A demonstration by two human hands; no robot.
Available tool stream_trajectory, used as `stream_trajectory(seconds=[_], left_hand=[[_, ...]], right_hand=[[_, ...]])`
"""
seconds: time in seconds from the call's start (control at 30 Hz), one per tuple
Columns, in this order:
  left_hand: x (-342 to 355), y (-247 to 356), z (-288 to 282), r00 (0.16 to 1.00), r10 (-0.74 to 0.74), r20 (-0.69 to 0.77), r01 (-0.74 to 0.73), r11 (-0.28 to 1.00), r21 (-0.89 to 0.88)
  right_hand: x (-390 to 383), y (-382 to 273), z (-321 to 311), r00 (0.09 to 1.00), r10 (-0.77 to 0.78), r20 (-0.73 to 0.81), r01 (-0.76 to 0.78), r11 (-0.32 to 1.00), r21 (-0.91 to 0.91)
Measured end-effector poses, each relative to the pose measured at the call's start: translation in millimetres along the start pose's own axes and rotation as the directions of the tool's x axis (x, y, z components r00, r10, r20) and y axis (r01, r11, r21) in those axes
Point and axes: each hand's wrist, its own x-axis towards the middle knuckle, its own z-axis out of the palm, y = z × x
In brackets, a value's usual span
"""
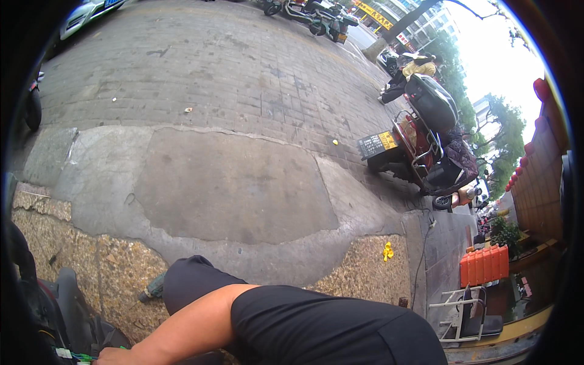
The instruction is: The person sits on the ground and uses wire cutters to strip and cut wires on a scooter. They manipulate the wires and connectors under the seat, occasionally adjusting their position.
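Observation:
My right forearm comes out of a black short sleeve [334, 328] and reaches across to the lower left. At the picture's bottom edge, my right hand [112, 357] is partly cut off, its fingers closed at some thin green wires [82, 356]. A small white connector [63, 353] is beside these wires. Around them are the black plastic parts [73, 298] of what looks like a scooter, cut off by the dark rim. My left hand is not in view. Beyond my forearm are a dark trouser knee [191, 280] and a grey-green shoe [155, 287].
Patched concrete [237, 182] and pebbled slabs [115, 261] lie ahead, with a yellow scrap [388, 251] on them. To the right stand a parked scooter [420, 134], orange stacked crates [485, 266] and a metal-framed chair [465, 316]. A person [420, 67] is beyond the scooter.

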Motion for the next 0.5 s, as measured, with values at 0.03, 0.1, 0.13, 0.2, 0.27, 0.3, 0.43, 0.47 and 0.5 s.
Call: stream_trajectory(seconds=[0.03, 0.1, 0.13, 0.2, 0.27, 0.3, 0.43, 0.47, 0.5], left_hand=[[-0.1, -0.3, 0.2, 1.000, -0.001, -0.001, 0.001, 1.000, -0.003], [0.8, -1.0, -1.1, 1.000, -0.003, 0.002, 0.003, 1.000, -0.002], [0.7, -1.6, -0.3, 1.000, -0.004, 0.006, 0.004, 1.000, -0.002], [1.8, -3.6, -0.9, 1.000, -0.003, 0.007, 0.003, 1.000, -0.008], [2.7, -5.4, -2.7, 1.000, -0.005, 0.008, 0.005, 1.000, -0.009], [3.6, -6.5, -3.3, 1.000, -0.006, 0.012, 0.006, 1.000, -0.008], [6.5, -7.1, -5.9, 1.000, -0.007, 0.019, 0.007, 1.000, -0.009], [7.1, -6.9, -5.6, 1.000, -0.005, 0.021, 0.006, 1.000, -0.011], [8.6, -6.9, -6.4, 1.000, -0.008, 0.023, 0.008, 1.000, -0.009]], right_hand=[[0.6, -0.1, 0.0, 1.000, -0.006, 0.001, 0.006, 1.000, 0.021], [2.2, 0.6, -1.2, 1.000, -0.014, -0.001, 0.015, 0.998, 0.061], [2.6, 1.5, -2.2, 1.000, -0.026, -0.012, 0.026, 0.998, 0.059], [2.3, 3.8, -4.1, 0.998, -0.051, -0.030, 0.052, 0.997, 0.051], [1.0, 5.1, -5.2, 0.999, -0.040, 0.000, 0.040, 0.997, 0.063], [0.3, 5.6, -5.7, 0.999, -0.034, 0.014, 0.033, 0.997, 0.067], [-1.2, 5.5, -4.7, 1.000, 0.000, -0.003, 0.001, 0.997, 0.084], [-0.4, 5.8, -3.3, 1.000, -0.001, -0.010, 0.002, 0.996, 0.085], [0.1, 6.8, -1.2, 1.000, 0.000, -0.016, 0.002, 0.996, 0.085]])
